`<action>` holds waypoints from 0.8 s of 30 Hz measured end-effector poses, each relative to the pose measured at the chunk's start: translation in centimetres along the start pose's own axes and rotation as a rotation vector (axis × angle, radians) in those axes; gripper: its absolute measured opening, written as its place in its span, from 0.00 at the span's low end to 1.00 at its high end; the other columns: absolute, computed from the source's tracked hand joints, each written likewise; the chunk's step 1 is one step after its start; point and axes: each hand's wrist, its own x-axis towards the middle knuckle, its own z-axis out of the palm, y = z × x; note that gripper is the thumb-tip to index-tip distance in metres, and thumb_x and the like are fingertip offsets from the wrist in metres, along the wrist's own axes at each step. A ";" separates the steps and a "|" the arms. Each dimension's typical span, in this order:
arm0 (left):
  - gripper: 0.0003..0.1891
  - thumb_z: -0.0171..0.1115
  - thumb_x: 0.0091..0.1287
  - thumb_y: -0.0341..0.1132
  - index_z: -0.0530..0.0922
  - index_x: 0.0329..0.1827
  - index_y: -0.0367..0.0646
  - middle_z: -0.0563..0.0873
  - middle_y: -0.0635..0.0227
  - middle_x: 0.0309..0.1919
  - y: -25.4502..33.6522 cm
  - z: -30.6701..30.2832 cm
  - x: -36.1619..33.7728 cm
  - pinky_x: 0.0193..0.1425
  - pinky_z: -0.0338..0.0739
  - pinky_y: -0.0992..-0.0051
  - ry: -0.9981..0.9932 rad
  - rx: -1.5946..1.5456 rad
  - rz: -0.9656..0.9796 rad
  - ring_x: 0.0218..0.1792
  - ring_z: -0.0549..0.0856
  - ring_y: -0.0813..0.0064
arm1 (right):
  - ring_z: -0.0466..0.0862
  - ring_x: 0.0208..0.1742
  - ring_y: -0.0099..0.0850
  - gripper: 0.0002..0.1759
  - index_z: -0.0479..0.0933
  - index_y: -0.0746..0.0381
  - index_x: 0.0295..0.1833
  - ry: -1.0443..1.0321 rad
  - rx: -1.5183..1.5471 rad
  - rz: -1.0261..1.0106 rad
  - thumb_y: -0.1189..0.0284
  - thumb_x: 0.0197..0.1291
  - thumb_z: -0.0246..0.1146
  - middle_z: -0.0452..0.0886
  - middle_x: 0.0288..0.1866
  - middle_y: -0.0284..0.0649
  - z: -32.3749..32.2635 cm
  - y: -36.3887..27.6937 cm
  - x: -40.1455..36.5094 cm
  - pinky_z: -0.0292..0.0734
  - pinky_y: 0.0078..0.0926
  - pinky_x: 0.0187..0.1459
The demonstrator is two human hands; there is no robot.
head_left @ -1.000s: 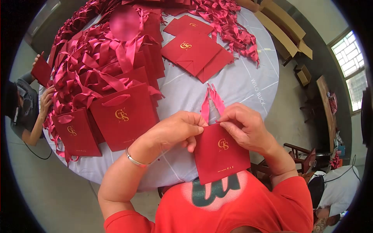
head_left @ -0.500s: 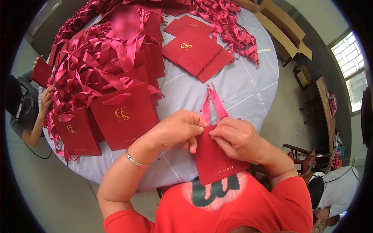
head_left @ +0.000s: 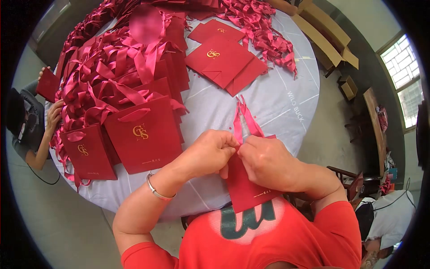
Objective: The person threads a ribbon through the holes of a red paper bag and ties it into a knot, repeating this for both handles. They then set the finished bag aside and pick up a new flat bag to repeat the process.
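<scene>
A small red paper bag [head_left: 251,188] lies flat at the table edge against my shirt, small pale print near its bottom. From its top edge a pink ribbon handle [head_left: 251,122] stretches away over the cloth. My left hand [head_left: 211,152] pinches the bag's upper left corner by the ribbon's base. My right hand [head_left: 271,162] is closed over the upper part of the bag, its fingertips meeting the left ones. What those right fingertips pinch is hidden behind the knuckles.
Red gift bags with gold letters [head_left: 143,134] and ribbon handles crowd the table's left side. Flat bags [head_left: 219,58] lie ahead, beside a heap of pink ribbons [head_left: 264,33]. Another person's hand [head_left: 54,114] touches the pile at left. Cardboard boxes [head_left: 322,38] stand beyond the round table [head_left: 293,130].
My right hand has turned and moved slightly up and left, its fingers now curled toward my left fingertips. The left hand has lowered slightly; the bag stays in place.
</scene>
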 end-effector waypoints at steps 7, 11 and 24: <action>0.09 0.49 0.71 0.24 0.78 0.46 0.33 0.84 0.64 0.27 0.3 0.3 -0.2 0.23 0.75 0.75 -0.001 -0.018 0.032 0.22 0.87 0.75 | 0.84 0.34 0.47 0.05 0.77 0.64 0.34 0.066 0.366 0.142 0.75 0.56 0.66 0.81 0.32 0.47 0.0 0.5 1.0 0.79 0.43 0.34; 0.08 0.50 0.69 0.23 0.77 0.45 0.31 0.85 0.61 0.28 0.8 0.5 -0.5 0.24 0.77 0.73 0.031 0.014 0.052 0.22 0.87 0.73 | 0.83 0.33 0.42 0.07 0.79 0.62 0.40 0.005 0.371 0.051 0.74 0.56 0.66 0.81 0.31 0.44 -1.4 1.1 1.2 0.78 0.37 0.35; 0.09 0.63 0.63 0.23 0.69 0.35 0.36 0.81 0.61 0.17 -0.2 2.9 -0.9 0.20 0.74 0.72 0.378 0.434 0.491 0.17 0.85 0.72 | 0.81 0.30 0.22 0.10 0.80 0.67 0.44 -0.622 0.821 0.366 0.77 0.56 0.65 0.83 0.33 0.36 -4.1 4.9 5.5 0.76 0.22 0.32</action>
